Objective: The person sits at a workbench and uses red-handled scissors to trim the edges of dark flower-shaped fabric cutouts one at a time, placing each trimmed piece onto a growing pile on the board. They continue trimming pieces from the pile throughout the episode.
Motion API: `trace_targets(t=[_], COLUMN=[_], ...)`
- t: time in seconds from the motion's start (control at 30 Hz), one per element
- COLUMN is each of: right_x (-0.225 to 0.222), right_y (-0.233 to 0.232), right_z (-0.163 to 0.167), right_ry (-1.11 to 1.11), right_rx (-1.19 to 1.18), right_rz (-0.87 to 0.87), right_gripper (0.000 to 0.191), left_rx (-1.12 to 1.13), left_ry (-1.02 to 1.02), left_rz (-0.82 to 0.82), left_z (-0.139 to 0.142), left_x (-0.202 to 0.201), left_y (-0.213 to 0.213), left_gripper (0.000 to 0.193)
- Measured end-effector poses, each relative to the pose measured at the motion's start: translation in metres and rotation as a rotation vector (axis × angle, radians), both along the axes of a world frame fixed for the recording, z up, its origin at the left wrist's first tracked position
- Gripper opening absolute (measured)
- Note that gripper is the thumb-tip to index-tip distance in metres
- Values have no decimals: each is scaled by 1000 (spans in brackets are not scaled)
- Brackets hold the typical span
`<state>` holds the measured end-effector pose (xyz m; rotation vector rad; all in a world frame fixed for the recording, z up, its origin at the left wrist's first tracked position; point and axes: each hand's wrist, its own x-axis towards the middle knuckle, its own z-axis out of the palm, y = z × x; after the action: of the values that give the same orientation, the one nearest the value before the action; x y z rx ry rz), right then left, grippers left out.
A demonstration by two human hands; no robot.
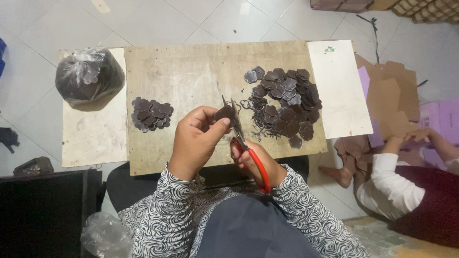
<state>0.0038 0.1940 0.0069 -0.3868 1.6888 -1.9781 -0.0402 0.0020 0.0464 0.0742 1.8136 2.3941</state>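
A person sits over a wooden board [191, 71] laid as a work surface. The left hand [198, 138] pinches a small dark flower-shaped piece [224, 113] between thumb and fingers, held above the board's middle. The right hand [253, 162] is closed round the red handles of scissors [239, 129], the blades meeting the piece.

The blades sit very close to the left thumb, so a slip could nick it or cut too far into the piece. Trimmings could scatter into the big pile [287, 102] at 2 o'clock.

The cut line is hidden behind the fingers. A smaller pile [152, 114] lies at 9 o'clock, a tied bag [89, 76] at 10. A second person [406, 186] at 4 o'clock is partly cut off.
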Motion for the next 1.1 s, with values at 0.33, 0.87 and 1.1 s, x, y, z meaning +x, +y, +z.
trace_targets(t=[0.33, 0.87, 1.1], right_x=[-2, -1, -1], right_y=[-1, 1, -1], right_z=[6, 1, 1], right_ry=[164, 55, 24], right_rx=[16, -15, -42], right_rz=[71, 32, 21], right_gripper=[80, 79, 80], left_rx=[-19, 53, 25], left_ry=[-22, -65, -88], left_rz=[-84, -139, -121], left_z=[4, 1, 0], left_x=[3, 1, 1], left_y=[-2, 0, 1], left_gripper=[11, 12, 12])
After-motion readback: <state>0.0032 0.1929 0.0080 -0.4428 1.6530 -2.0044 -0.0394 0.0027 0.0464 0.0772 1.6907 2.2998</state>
